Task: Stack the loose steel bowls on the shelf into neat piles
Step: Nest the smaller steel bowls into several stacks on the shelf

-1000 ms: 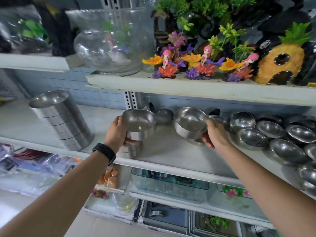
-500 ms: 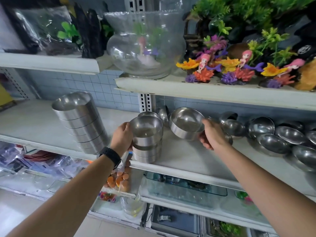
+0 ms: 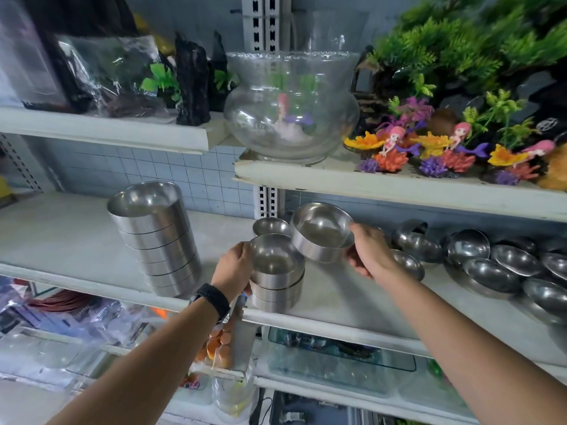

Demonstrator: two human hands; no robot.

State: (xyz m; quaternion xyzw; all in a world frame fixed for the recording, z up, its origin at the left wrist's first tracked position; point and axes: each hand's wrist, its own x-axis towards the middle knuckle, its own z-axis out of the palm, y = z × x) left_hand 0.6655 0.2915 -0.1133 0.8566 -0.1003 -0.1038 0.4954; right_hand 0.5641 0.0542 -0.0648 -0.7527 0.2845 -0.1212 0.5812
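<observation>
A short pile of steel bowls (image 3: 277, 289) stands near the front edge of the white middle shelf (image 3: 352, 305). My left hand (image 3: 234, 271) grips the left side of its top bowl. My right hand (image 3: 368, 254) holds one steel bowl (image 3: 320, 234) by its right rim, tilted in the air just above and right of the pile, its lower edge close to the pile's top rim. A taller pile of steel bowls (image 3: 156, 237) stands further left. Several loose steel bowls (image 3: 491, 268) lie scattered on the right part of the shelf.
Another loose bowl (image 3: 270, 227) sits behind the short pile. The shelf above (image 3: 383, 185) hangs low over the bowls and carries a glass fishbowl (image 3: 291, 108) and coloured aquarium ornaments (image 3: 435, 151). Glass tanks (image 3: 337, 360) and bagged goods fill the shelves below.
My left hand set its bowl down onto the short pile and stays on it. My right hand carried its bowl left until it hangs beside the pile's top.
</observation>
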